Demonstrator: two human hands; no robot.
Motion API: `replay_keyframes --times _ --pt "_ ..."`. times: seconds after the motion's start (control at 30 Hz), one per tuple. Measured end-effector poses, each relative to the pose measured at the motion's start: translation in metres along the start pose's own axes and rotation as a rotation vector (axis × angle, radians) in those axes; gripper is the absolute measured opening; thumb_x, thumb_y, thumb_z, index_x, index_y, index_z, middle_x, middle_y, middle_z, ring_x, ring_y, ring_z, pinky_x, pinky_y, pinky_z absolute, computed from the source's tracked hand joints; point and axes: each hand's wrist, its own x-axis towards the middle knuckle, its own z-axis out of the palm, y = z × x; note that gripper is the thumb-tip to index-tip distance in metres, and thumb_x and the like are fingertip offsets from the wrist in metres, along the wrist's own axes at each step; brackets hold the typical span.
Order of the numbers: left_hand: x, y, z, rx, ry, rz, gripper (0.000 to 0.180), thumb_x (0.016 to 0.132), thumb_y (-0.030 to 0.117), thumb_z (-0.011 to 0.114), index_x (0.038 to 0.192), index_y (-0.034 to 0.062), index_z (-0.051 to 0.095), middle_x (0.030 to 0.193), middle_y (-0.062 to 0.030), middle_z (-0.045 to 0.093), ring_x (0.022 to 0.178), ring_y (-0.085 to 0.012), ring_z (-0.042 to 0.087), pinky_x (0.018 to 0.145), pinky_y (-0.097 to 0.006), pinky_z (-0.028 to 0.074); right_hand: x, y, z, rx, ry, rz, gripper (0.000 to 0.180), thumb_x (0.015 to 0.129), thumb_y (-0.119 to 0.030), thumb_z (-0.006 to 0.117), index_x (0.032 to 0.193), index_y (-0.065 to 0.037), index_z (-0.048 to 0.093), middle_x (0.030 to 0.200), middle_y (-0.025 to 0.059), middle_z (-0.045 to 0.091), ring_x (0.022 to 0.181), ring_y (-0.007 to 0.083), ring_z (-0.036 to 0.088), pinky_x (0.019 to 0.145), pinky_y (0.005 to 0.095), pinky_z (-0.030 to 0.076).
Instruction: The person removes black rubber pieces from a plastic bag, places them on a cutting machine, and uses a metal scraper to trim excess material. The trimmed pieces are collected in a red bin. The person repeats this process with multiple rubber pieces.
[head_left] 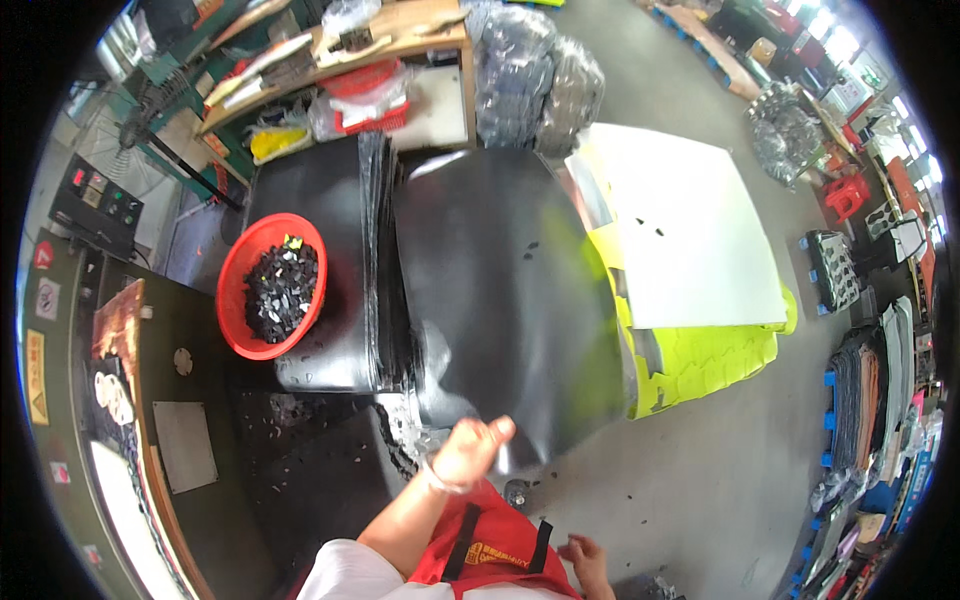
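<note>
A large black sheet (pixel 500 290), smooth and slightly shiny, spreads across the middle with its near edge raised and bent. My left hand (pixel 468 456) is closed on that near edge, thumb on top. Low beside my red apron hangs my right hand (pixel 586 562), its fingers loosely apart and nothing in them. Left of the sheet stands a stack of black sheets (pixel 325 190), its layered edges facing right. On this stack rests a red bowl (pixel 232 290) full of small black cut pieces (pixel 280 295).
To the right, a white sheet (pixel 690 230) lies over bright yellow-green sheets (pixel 710 365). A machine with a control box (pixel 100 205) stands at the left. Behind are a wooden workbench (pixel 400 40) and plastic-wrapped bundles (pixel 530 80). Scraps dot the floor.
</note>
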Motion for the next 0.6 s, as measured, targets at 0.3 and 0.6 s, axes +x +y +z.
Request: replay_keyframes --times 0.3,0.6 --pt "-0.235 0.077 0.033 -0.577 0.558 0.797 0.042 0.084 0.034 0.07 0.092 -0.0037 0.054 0.089 -0.0095 0.059 0.081 -0.0171 0.055 0.071 -0.033 0.044 0.027 -0.042 -0.007 0.431 0.142 -0.383 0.045 0.097 -0.009 0.05 0.139 -0.001 0.037 0.11 0.0109 0.063 0.098 0.0177 0.062 0.081 0.0307 0.052" --pt "-0.376 0.066 -0.013 -0.779 0.693 0.75 0.068 0.079 0.05 0.072 0.113 -0.0082 0.06 0.11 -0.0159 0.065 0.097 -0.0241 0.064 0.085 -0.038 0.05 0.059 -0.069 0.04 0.649 -0.324 -0.366 0.046 0.098 -0.023 0.054 0.135 0.002 0.044 0.115 0.0092 0.062 0.104 0.0182 0.06 0.087 0.0308 0.05"
